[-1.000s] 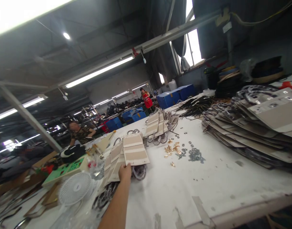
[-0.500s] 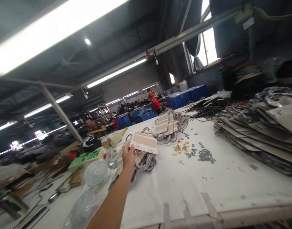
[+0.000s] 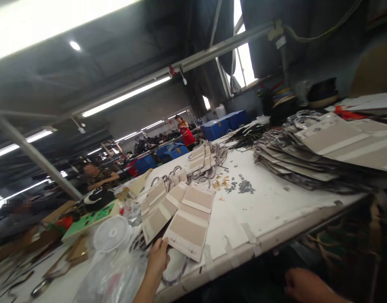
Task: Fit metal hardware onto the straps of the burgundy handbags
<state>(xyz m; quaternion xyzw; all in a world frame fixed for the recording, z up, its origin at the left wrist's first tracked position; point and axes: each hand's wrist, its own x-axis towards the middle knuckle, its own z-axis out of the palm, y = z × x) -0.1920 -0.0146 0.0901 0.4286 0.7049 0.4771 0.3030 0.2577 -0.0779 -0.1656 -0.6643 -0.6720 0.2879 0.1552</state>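
Note:
My left hand [image 3: 157,260] reaches out low in the view, its fingers closed on the near corner of a beige striped panel [image 3: 190,222] with grey loop handles beneath it. The panel lies at the near edge of the white table [image 3: 275,202], on top of a fanned row of similar panels [image 3: 163,201]. My right hand [image 3: 303,287] is low at the bottom right, below the table edge, blurred and dark, touching nothing I can make out.
A tall stack of panels [image 3: 322,147] fills the right of the table. Small gold and grey metal fittings [image 3: 231,185] lie mid-table. A white fan [image 3: 111,232], a green board [image 3: 92,219] and clear plastic sit left. Other people work in the background.
My left hand has drawn the beige panel back toward me and set it flat at the table's near edge. The view has tilted down, and my right hand has come into sight.

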